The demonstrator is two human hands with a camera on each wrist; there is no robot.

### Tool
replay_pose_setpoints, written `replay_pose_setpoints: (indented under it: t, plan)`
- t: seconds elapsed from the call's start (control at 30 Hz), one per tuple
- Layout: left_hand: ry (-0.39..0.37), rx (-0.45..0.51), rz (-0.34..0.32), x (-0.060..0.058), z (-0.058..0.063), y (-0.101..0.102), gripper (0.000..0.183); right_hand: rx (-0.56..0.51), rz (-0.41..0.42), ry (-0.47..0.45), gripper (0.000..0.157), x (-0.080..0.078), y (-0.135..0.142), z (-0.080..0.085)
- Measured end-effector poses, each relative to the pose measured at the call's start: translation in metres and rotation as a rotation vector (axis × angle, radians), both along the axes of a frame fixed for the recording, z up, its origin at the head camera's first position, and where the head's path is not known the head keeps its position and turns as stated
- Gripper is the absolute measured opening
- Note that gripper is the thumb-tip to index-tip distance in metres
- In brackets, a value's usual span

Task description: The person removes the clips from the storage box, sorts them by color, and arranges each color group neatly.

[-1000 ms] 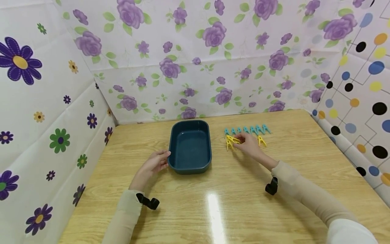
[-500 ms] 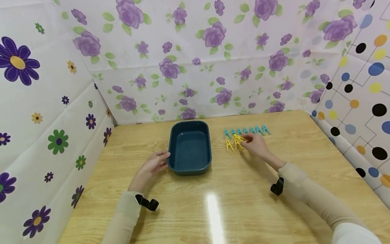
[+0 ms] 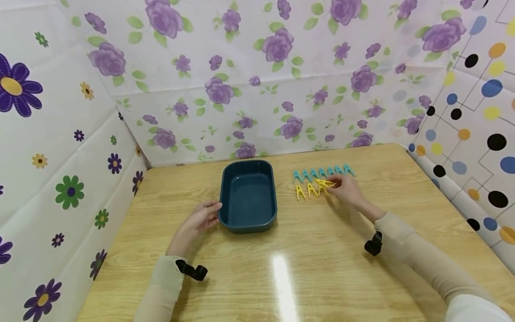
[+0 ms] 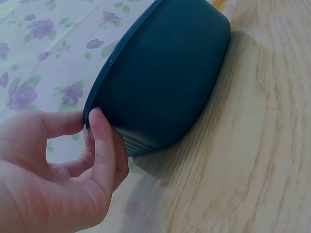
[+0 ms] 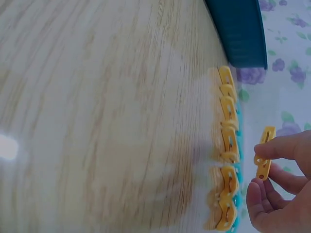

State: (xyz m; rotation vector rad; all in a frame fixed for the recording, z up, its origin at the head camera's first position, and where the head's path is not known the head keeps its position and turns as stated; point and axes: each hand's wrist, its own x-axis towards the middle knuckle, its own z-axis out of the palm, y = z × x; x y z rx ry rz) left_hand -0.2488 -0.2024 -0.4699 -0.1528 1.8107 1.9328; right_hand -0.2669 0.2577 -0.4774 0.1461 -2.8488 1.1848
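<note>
A deep teal rectangular plastic bin [image 3: 248, 229] stands on the table, its bare inner floor showing. My left hand [image 3: 200, 219] pinches its rim at the left side; in the left wrist view thumb and finger [image 4: 101, 128] meet over that rim. My right hand [image 3: 349, 191] pinches a yellow clothespin [image 5: 265, 153], held above a row of yellow clothespins [image 3: 300, 192]. Behind these runs a row of several light-blue clothespins [image 3: 322, 172]. In the head view the right fingers partly cover the right end of the yellow row, while the right wrist view shows more yellow clothespins [image 5: 228, 182] there.
The wooden table [image 3: 241, 277] meets a flower-patterned cloth [image 3: 219, 91] at the back. More patterned cloth [image 3: 70, 192] bounds the left, and a dotted sheet [image 3: 458, 134] the right. Both forearms carry black wrist cameras [image 3: 373, 243].
My right hand has moved rightward along the yellow row with the pinched clothespin, uncovering more of the row's left part. The left hand stays at the bin's rim. The head view has shifted slightly.
</note>
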Motion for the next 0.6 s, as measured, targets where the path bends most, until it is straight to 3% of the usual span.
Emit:
replay_pose_setpoints:
  t: [0.3, 0.6]
  plan:
    - [-0.002, -0.01, -0.02, 0.001, 0.001, -0.002, 0.033, 0.026, -0.03, -0.012, 0.034, -0.002, 0.017, 0.001]
    - [-0.01, 0.0, -0.024, 0.0, 0.0, -0.002, 0.031, 0.021, -0.091, 0.001, 0.036, -0.005, 0.034, 0.002]
